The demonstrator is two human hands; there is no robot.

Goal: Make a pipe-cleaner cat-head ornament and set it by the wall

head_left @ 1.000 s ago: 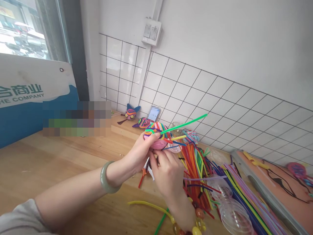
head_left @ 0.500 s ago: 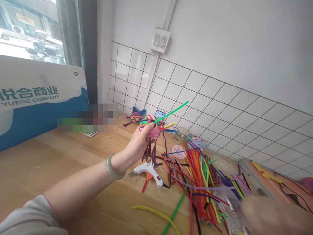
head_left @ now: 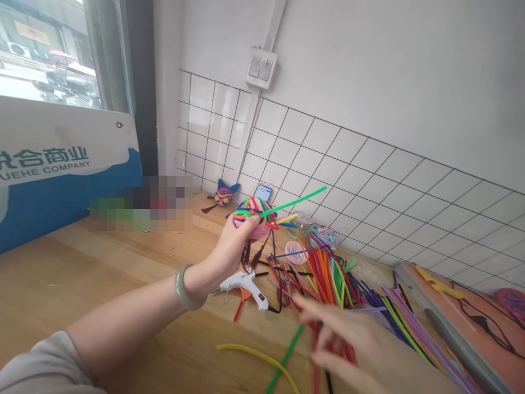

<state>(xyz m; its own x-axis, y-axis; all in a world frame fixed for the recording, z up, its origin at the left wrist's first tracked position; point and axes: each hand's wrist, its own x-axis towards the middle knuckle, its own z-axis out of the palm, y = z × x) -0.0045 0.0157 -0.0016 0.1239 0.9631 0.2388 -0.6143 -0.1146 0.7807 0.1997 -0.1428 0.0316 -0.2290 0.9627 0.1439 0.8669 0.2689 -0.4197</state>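
Observation:
My left hand is wrapped around a round, multicoloured pipe-cleaner craft piece, thumb on its front. Dark red tassels hang below it. From its right side stick out a long green pipe cleaner and shorter yellow and blue ends. My right hand, somewhat blurred, hovers over the loose pipe cleaners with its fingers apart and nothing visible in them. A white glue gun lies on the table under my left hand.
Behind stand a small finished-looking craft figure with blue ears, a phone, a glass jar and a pinkish dish. A yellow pipe cleaner lies in front. An orange board bears a yellow tool.
My right hand has come in from the lower right edge, leftward over the pipe cleaners. My left hand still holds the craft piece, whose green pipe cleaner now slopes less steeply.

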